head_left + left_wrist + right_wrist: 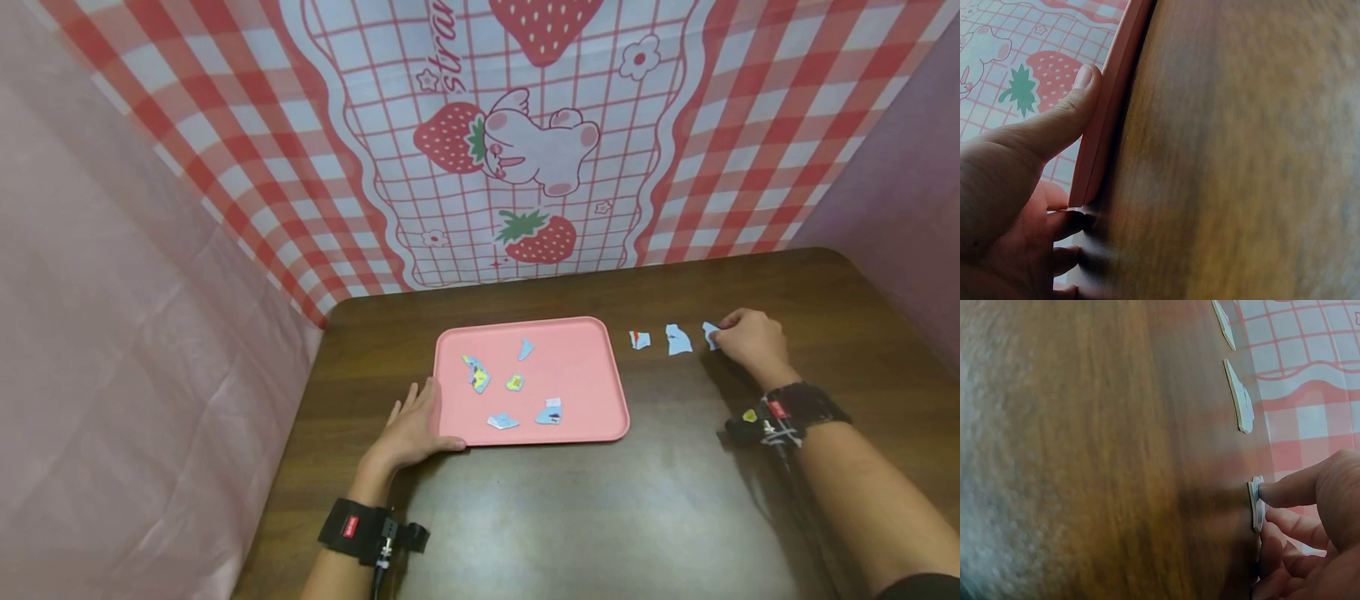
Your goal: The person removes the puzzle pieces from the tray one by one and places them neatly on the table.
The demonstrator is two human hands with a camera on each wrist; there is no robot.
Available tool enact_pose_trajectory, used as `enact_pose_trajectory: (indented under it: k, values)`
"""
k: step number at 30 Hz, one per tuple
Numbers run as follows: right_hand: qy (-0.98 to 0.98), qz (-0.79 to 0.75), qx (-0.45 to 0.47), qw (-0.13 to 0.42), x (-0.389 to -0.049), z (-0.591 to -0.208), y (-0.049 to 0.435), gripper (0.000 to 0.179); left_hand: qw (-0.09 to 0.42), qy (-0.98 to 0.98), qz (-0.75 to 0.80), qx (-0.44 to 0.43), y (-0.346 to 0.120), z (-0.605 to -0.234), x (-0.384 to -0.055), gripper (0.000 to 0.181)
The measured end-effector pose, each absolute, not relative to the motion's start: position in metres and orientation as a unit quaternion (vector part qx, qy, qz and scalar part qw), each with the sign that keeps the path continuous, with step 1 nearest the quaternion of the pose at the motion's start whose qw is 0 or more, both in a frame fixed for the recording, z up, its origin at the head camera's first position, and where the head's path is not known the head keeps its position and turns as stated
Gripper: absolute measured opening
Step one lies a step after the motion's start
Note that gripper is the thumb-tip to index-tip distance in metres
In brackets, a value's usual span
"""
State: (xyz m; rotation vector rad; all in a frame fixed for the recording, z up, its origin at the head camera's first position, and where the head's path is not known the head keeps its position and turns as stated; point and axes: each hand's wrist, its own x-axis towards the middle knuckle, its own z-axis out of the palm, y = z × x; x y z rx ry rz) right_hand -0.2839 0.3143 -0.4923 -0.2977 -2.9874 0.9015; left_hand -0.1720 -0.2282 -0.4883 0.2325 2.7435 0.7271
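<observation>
A pink tray point(577, 367) lies on the table with several small, irregular printed pieces on it, mostly light blue, some with yellow. At its near left corner rests my left hand point(408, 429), fingers spread along the left side and thumb point(1066, 119) against the front rim. To the right of the tray, my right hand point(753, 342) pinches a light-blue jigsaw piece point(1256, 506) low at the table surface, its thumb on the piece and fingers curled beside it. Two more pieces lie in a row to its left: a larger blue one point(678, 340) and one with a red mark point(640, 340).
The brown wooden table point(570, 517) meets a strawberry-print checked cloth point(480, 208) along its far edge. A pale pink curtain point(135, 333) hangs at the left. On the tray, a blue-and-yellow piece point(477, 377) lies near the left rim.
</observation>
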Motion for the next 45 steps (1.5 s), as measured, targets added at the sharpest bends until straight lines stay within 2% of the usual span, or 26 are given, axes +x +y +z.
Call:
enact_pose_trajectory:
  k: [13, 22, 30, 45]
  values:
    - [-0.946, 0.307, -0.099, 0.034, -0.281, -0.489, 0.306, 0.037, 0.150, 0.954, 0.248, 0.081, -0.229, -0.489, -0.172, 0.125]
    - [-0.946, 0.313, -0.033, 0.074, -0.282, -0.472, 0.265, 0.027, 0.151, 0.956, 0.237, 0.083, -0.229, -0.489, -0.174, 0.125]
    - [-0.941, 0.329, 0.024, 0.071, -0.280, -0.460, 0.220, 0.024, 0.152, 0.954, 0.246, 0.083, -0.229, -0.488, -0.172, 0.126]
    - [-0.938, 0.340, 0.060, 0.022, -0.280, -0.462, 0.148, 0.027, 0.144, 0.952, 0.259, 0.079, -0.228, -0.490, -0.173, 0.125]
